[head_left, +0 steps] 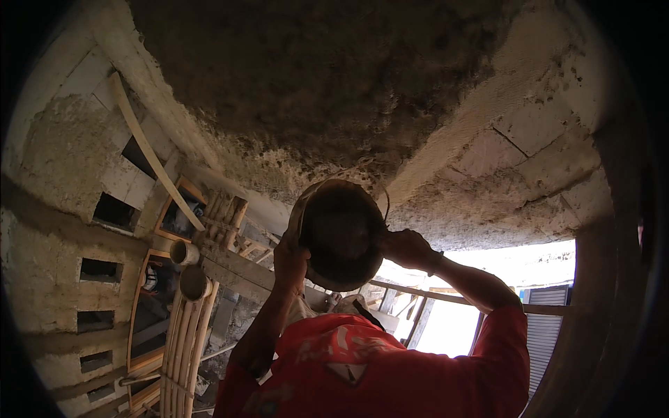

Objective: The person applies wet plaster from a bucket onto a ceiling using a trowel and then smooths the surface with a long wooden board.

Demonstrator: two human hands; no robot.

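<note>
At centre, beyond a red shirt, the left hand and right hand grasp opposite sides of a round bucket, mouth facing the viewer; even pressure should steady it.

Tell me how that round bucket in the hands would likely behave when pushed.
The bucket is probably stiff: its rim looks evenly round between the left hand and right hand. Laid on its side, it could roll, given its curved wall. It may be heavy, as both hands grip it, but the dark inside hides any load.
</note>
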